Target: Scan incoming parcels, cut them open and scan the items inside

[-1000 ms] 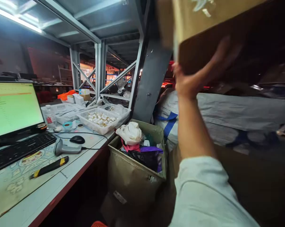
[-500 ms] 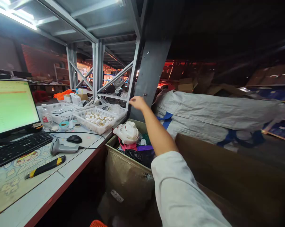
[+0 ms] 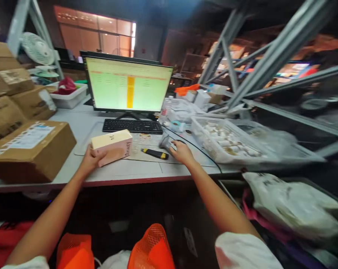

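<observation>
My left hand (image 3: 92, 160) is closed around the left end of a cream and pink carton (image 3: 115, 154) with "beauty" lettering on its end. The carton is tilted over the table's front part. My right hand (image 3: 182, 151) is at the grey barcode scanner (image 3: 165, 142), its thumb and forefinger apart beside the handle. Slight blur hides how far the fingers touch it. Just behind this hand, the black mouse (image 3: 181, 141) is partly covered. Between my hands lies a black and yellow box cutter (image 3: 154, 153) on the patterned desk mat (image 3: 138, 149).
A monitor (image 3: 129, 87) and keyboard (image 3: 132, 126) stand at the back. Brown cardboard boxes (image 3: 31, 149) fill the left. At right are a white basket (image 3: 213, 147) of small white pieces and white bags (image 3: 289, 201) below. A scanner cable (image 3: 198, 146) crosses the table.
The view has swung left to face the desk. My right hand has moved from above the bin to the scanner. My left hand, holding the carton, has come into view.
</observation>
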The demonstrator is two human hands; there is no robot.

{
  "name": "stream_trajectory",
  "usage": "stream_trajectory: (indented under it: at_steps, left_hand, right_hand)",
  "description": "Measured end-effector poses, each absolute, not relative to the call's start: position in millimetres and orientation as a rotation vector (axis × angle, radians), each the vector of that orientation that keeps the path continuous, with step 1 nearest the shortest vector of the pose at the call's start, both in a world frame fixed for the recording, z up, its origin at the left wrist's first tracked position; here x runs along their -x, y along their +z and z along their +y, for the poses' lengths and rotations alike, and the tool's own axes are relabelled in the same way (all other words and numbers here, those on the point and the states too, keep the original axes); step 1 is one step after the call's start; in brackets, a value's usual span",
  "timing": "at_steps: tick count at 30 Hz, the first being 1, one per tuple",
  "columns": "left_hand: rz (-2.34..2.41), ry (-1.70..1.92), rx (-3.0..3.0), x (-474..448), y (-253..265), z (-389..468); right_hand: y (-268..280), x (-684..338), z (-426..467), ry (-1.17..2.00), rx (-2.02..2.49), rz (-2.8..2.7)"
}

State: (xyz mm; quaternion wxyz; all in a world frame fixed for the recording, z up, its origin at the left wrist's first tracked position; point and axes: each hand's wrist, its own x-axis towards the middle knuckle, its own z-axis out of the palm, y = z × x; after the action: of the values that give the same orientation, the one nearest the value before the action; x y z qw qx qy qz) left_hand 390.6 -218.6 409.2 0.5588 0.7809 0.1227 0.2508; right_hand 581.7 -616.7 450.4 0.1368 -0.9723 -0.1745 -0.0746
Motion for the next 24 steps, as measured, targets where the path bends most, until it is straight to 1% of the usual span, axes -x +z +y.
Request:
stream_trajectory:
  at_steps: [3, 5, 8, 11, 13, 15, 20, 22, 24]
  left_hand:
    - [0.282, 0.482, -1.804, -389, 394, -217]
    - [0.216, 0.478, -1.859, -391, 389, -220]
    - [0.034, 0.609, -2.144, -387, 383, -222]
    - [-0.230, 0.735, -2.501, -378, 378, -224]
    - [-0.330, 0.789, -2.608, -376, 376, -225]
    - [-0.365, 0.822, -2.640, -375, 374, -226]
    - [-0.390, 0.846, -2.642, -377, 373, -225]
    - [-0.384, 0.844, -2.643, -377, 373, -225]
    - [-0.371, 0.839, -2.654, -376, 374, -226]
  right_hand:
    - [432, -594, -594, -0.139, 2.944, -0.404]
    - [425, -599, -585, -0.088, 2.997, -0.308]
    - [419, -606, -579, -0.064, 3.021, -0.210]
    - [425, -615, -578, -0.051, 3.016, -0.195]
    - [441, -620, -580, -0.029, 2.980, -0.227]
    - [467, -623, -582, 0.061, 2.865, -0.323]
    - [542, -618, -570, 0.651, 2.227, -0.750]
    - [564, -612, -556, 0.814, 2.141, -0.808]
    - [576, -607, -541, 0.896, 2.160, -0.812]
